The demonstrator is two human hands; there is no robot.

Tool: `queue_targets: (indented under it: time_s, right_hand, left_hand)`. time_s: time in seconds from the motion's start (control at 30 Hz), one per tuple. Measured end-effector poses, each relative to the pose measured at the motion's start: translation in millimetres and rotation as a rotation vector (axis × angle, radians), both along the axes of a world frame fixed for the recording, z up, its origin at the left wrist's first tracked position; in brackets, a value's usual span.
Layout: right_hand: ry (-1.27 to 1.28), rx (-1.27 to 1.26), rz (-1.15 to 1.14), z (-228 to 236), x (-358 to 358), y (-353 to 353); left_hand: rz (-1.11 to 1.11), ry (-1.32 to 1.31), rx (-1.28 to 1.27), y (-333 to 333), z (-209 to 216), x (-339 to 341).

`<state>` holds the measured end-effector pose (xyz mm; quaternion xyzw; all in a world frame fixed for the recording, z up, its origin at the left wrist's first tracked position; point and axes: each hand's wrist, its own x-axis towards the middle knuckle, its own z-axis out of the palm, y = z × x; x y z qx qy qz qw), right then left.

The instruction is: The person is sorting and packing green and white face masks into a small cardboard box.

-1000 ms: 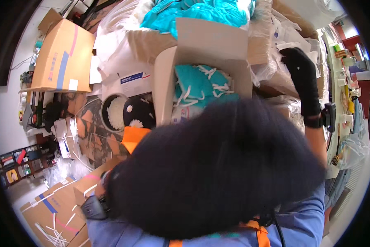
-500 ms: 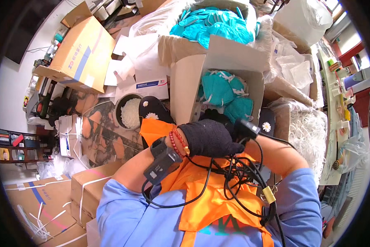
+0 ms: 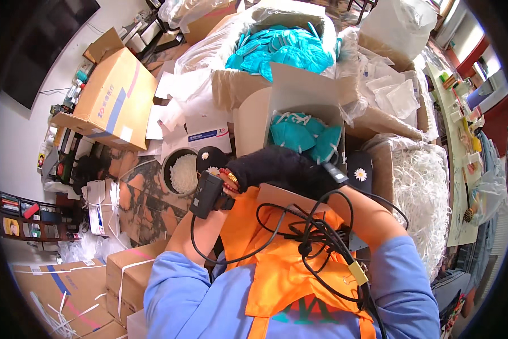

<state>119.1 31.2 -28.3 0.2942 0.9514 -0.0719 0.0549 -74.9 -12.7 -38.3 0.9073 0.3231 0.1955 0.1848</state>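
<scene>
A small white carton [image 3: 253, 121] stands open between my knees, with several teal cup-shaped face masks [image 3: 296, 134] with white straps inside. Both of my hands wear black gloves and lie at the carton's near edge. My left hand [image 3: 257, 169] reaches across from the left and meets my right hand [image 3: 313, 178] at the middle. Dark gloves merge there, so the fingers are hidden, and I cannot tell whether they grip anything. Just below the hands a pale brown cardboard flap [image 3: 285, 199] shows, resting against my orange apron [image 3: 254, 226].
Beyond stands a large plastic-lined box [image 3: 223, 90] heaped with teal masks. To the right is a box of white straps [image 3: 420, 198]; a bowl of small white pieces [image 3: 184, 172] sits left. Black cables [image 3: 310, 226] hang across my lap. A tall carton [image 3: 110, 101] stands farther left.
My left hand has moved forward and left, its back now turned toward the carton's near edge. The cardboard flap has come into view below the hands. The whole view has shifted slightly.
</scene>
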Motion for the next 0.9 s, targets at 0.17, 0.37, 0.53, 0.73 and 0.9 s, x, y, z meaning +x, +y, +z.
queue_targets:
  time_s: [0.17,0.37,0.53,0.73,0.9]
  right_hand:
    - [0.319,-0.367,-0.176,76,37,31]
    - [0.571,-0.471,-0.049,84,62,49]
    - [0.541,-0.665,-0.024,75,56,49]
    - [0.741,-0.705,-0.028,72,57,28]
    - [0.700,-0.524,-0.188,55,52,24]
  left_hand:
    - [0.605,-0.580,-0.511,1,93,26]
    - [0.503,-0.564,-0.665,-1,104,20]
    - [0.618,-0.416,-0.499,-1,104,21]
    - [0.711,0.003,-0.175,-4,98,35]
    - [0.623,-0.093,-0.017,-3,82,43]
